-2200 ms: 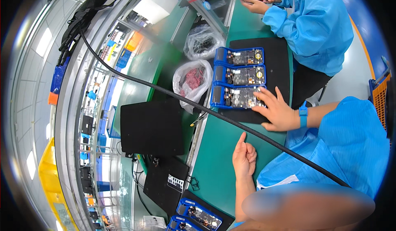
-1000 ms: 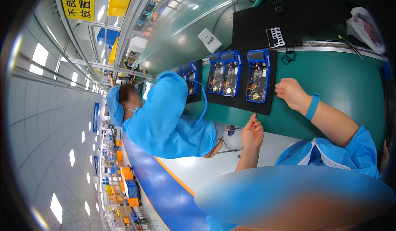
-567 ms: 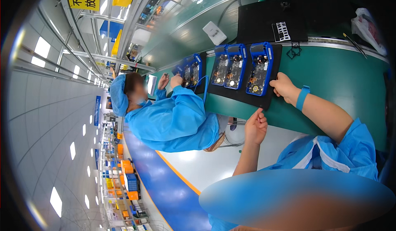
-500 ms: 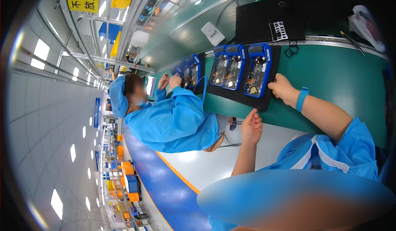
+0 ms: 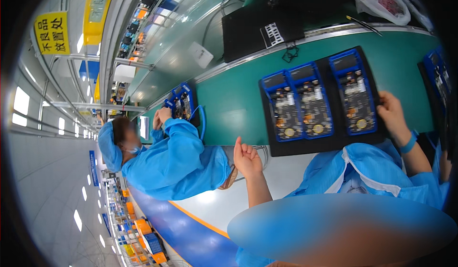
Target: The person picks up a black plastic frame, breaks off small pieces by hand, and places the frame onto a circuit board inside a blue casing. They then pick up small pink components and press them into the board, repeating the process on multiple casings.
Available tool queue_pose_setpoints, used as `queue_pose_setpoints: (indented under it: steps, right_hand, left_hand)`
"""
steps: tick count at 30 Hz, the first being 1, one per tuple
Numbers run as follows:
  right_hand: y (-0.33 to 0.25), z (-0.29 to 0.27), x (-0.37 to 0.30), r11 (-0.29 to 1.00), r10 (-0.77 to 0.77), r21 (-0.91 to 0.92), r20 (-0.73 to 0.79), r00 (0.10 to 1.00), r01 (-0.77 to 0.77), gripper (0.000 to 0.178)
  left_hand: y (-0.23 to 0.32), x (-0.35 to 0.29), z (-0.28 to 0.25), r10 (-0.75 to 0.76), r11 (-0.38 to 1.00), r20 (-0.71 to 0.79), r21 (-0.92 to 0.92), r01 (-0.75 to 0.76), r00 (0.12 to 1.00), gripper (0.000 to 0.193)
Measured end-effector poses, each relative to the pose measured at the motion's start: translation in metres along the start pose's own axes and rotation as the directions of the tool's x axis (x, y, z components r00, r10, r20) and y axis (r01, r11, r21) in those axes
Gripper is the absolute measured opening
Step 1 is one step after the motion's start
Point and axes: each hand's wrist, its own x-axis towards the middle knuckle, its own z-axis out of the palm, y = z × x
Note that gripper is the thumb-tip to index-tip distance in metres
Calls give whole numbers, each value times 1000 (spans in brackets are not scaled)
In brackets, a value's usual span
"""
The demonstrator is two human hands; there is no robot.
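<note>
Yellow sign (image 5: 51, 32), upper left

Glossy blue plastic trays (image 5: 317, 101) hold bare circuit boards on a matt black mat (image 5: 329, 143), set on a smooth green belt (image 5: 229, 104) with a metal rail (image 5: 334, 31); thin, slightly shiny blue cloth gown (image 5: 176, 162) on a co-worker; crinkled clear plastic bag (image 5: 381, 2)

right hand (image 5: 392, 114) slid to black tray's (image 5: 334, 140) right edge, view nearer
</note>
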Motion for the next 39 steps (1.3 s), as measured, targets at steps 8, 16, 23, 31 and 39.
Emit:
queue_pose_setpoints:
  steps: [8,16,23,31,39]
  right_hand:
    - [11,-86,-19,1000,1,-23,-310,951,-9,37]
    - [20,-69,-26,991,-85,-124,-389,917,40,41]
    - [-68,-64,6,662,-432,-742,-260,864,108,40]
    - [-117,4,85,465,-689,-678,126,713,569,29]
    - [-123,99,192,377,-280,-754,461,842,538,29]
  left_hand:
    - [-65,-5,77,-483,867,369,73,493,794,30]
    - [-104,25,141,-381,900,481,-2,436,790,36]
    - [-104,67,171,-284,931,489,348,114,825,28]
    - [-126,92,213,-118,-151,726,661,-735,678,53]
    - [-134,99,206,-39,-103,710,697,-710,703,45]
